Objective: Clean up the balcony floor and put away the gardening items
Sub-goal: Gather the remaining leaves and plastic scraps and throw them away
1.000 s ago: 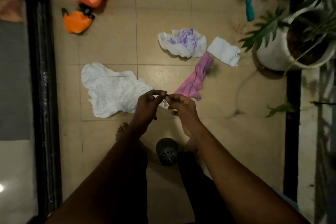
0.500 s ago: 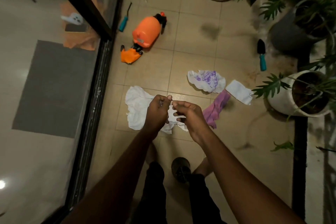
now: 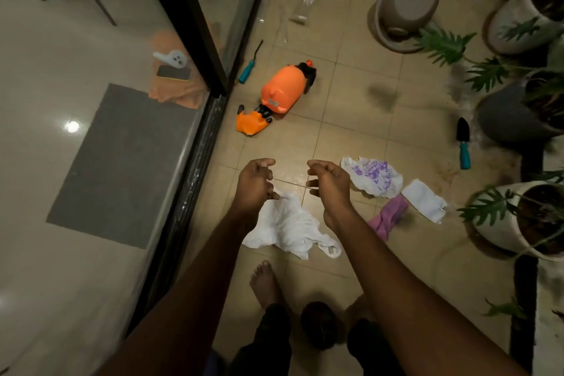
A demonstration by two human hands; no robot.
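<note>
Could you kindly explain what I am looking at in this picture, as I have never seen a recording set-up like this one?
There is no machine: a person wears a camera on the head, so the picture looks down at their own arms and legs. The left hand and right hand hover apart above the tiled floor, fingers curled; whether they pinch anything thin I cannot tell. On the floor lie a crumpled white cloth, a purple-printed bag, a pink cloth, an orange sprayer on its side and a teal-handled trowel, near potted plants.
</note>
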